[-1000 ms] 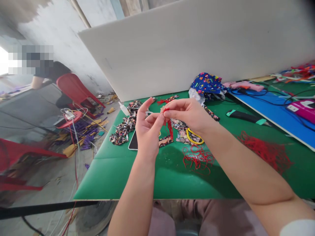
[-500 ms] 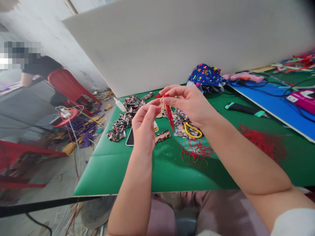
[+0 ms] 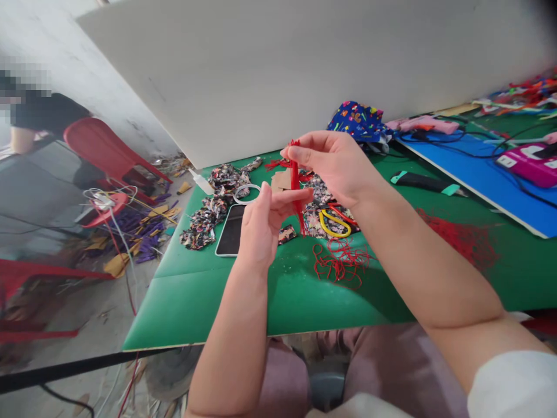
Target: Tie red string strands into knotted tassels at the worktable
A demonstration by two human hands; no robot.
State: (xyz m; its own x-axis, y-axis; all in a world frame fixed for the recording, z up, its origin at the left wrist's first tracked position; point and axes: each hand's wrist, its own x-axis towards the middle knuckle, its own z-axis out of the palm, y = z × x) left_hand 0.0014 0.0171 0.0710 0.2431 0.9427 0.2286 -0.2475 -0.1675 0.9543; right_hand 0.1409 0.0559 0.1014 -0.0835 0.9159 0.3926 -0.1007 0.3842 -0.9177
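My right hand [image 3: 337,165] pinches the top of a red thread tassel [image 3: 295,173], which hangs down over the table. My left hand [image 3: 262,229] is beside it, thumb up and fingers stretched out against the lower strands. Behind that hand lie a phone [image 3: 227,233], a white ring [image 3: 246,194] and ruffled patterned fabric [image 3: 198,226]. A piece of cardboard [image 3: 281,181] shows just behind the tassel. Yellow-handled scissors [image 3: 335,225] rest on more patterned fabric below my right hand. Nearer to me is a loose tangle of red cord [image 3: 342,261].
A green-topped table [image 3: 195,307] carries a white squeeze bottle [image 3: 201,182], a utility knife [image 3: 426,184], a red thread pile [image 3: 461,241], a blue patterned cloth item [image 3: 359,121] and a blue board [image 3: 478,180]. A white panel [image 3: 261,75] stands behind. At left, a person sits on a red chair [image 3: 102,145].
My left hand has left the tassel's top and stretched its fingers across the lower strands. My right hand has risen slightly, still pinching the top. The view has shifted a little.
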